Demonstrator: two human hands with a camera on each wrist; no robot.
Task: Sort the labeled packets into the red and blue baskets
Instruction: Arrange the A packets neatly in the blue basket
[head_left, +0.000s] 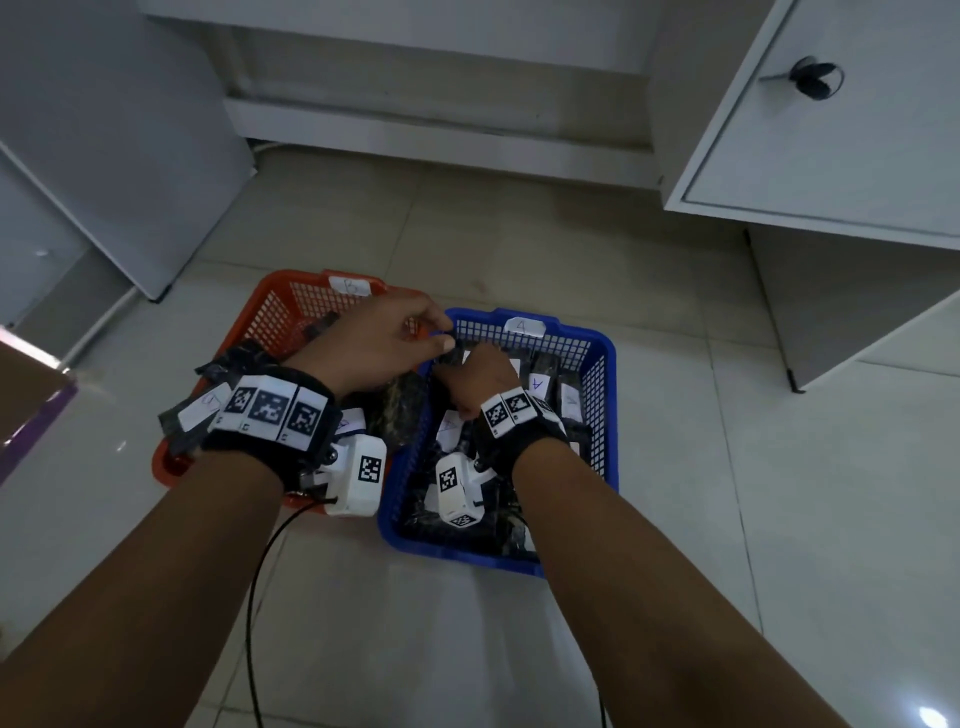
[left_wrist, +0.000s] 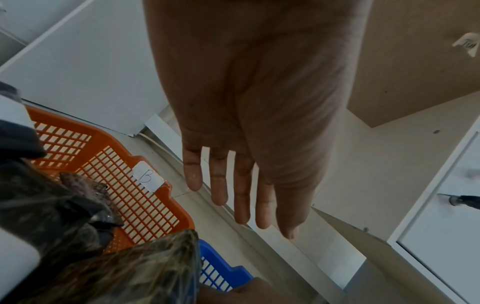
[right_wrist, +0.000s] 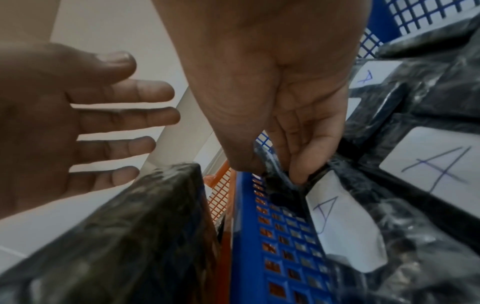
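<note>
The red basket (head_left: 270, 299), tagged B (left_wrist: 148, 178), stands on the floor at the left. The blue basket (head_left: 609, 358), tagged A, touches its right side. Both hold several black packets with white labels (head_left: 537, 384). My right hand (head_left: 467, 364) reaches into the blue basket's far left corner. There thumb and forefinger pinch the top edge of a black packet labelled A (right_wrist: 342, 226), which lies against the blue wall (right_wrist: 280, 236). My left hand (head_left: 434, 327) hovers over the seam between the baskets with fingers straight (left_wrist: 241, 195), holding nothing. Packets pile above the red basket's near rim (head_left: 208, 410).
White cabinets surround the tiled floor. One open door (head_left: 831, 156) with a key in its lock (head_left: 815, 78) hangs at the upper right, another panel (head_left: 119, 171) at the left. A brown box corner (head_left: 26, 384) shows at far left. A black cable (head_left: 260, 587) trails from the left wrist.
</note>
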